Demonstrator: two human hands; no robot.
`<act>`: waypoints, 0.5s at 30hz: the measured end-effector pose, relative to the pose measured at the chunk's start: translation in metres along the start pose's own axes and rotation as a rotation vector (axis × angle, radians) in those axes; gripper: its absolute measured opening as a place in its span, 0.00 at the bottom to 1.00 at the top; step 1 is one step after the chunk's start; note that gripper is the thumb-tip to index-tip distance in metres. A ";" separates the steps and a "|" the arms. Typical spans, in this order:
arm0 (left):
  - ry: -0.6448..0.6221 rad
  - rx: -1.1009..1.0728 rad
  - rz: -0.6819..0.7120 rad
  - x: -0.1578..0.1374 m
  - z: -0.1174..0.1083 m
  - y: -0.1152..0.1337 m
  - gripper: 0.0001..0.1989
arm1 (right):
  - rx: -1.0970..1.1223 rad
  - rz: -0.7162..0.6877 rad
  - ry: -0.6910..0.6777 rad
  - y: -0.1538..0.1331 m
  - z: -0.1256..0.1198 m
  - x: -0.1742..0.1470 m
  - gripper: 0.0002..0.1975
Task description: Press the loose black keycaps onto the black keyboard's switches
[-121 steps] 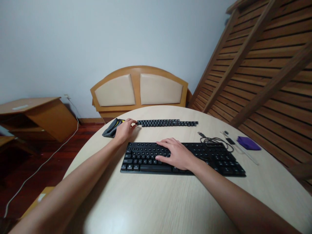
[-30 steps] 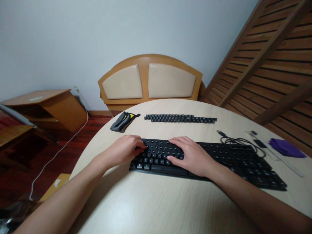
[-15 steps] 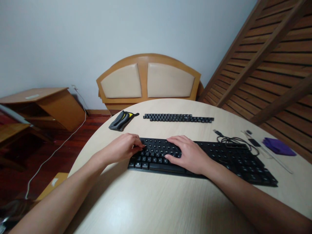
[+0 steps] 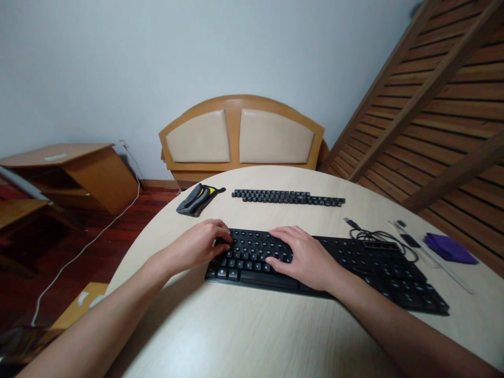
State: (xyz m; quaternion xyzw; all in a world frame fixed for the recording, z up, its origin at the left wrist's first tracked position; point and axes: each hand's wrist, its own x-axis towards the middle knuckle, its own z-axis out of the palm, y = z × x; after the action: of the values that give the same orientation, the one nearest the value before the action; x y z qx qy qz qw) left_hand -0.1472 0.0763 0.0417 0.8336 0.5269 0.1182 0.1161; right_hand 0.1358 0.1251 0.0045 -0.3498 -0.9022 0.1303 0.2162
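Note:
A black keyboard (image 4: pixel 268 279) lies across the round table in front of me, most of its letter keys showing in the left half. My left hand (image 4: pixel 207 241) is at the keyboard's left end, fingertips and thumb curled together on the keys there; whatever they pinch is hidden. Across the middle keys rests my right hand (image 4: pixel 305 257), thumb and fingers apart and lying on the key tops. Beyond the keyboard, loose black keycaps (image 4: pixel 275 197) stand in rows on the tabletop.
A grey, black and yellow pouch (image 4: pixel 199 199) lies at the back left of the table (image 4: pixel 220 331). To the right are a coiled USB cable (image 4: pixel 374 236), a thin white stick-like tool (image 4: pixel 449 270) and a folded purple cloth (image 4: pixel 451 248). A wooden louvred panel (image 4: pixel 441 115) leans at right.
My view has tilted up slightly, so the table sits lower. My left fingers have shifted slightly on the keyboard's left-end keys. My right hand stays in place on the keyboard.

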 end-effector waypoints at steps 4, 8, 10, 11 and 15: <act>-0.013 -0.008 -0.029 -0.001 0.002 -0.003 0.09 | 0.015 -0.006 0.009 0.000 -0.001 0.000 0.25; -0.061 -0.053 -0.039 -0.001 0.002 -0.003 0.09 | 0.017 -0.006 0.012 -0.001 -0.001 0.000 0.24; -0.073 -0.044 -0.032 -0.002 0.001 -0.003 0.10 | 0.012 -0.004 0.010 -0.001 -0.001 0.000 0.24; -0.076 -0.033 -0.027 -0.002 0.001 -0.002 0.10 | 0.011 -0.005 0.009 -0.001 0.000 0.000 0.24; -0.071 0.029 -0.016 -0.002 0.000 0.001 0.11 | 0.000 -0.014 0.012 0.000 0.001 0.000 0.25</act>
State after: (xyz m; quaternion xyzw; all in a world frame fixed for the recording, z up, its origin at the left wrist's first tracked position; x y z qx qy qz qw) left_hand -0.1472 0.0737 0.0416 0.8348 0.5306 0.0798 0.1236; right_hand 0.1354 0.1256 0.0037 -0.3442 -0.9033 0.1267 0.2227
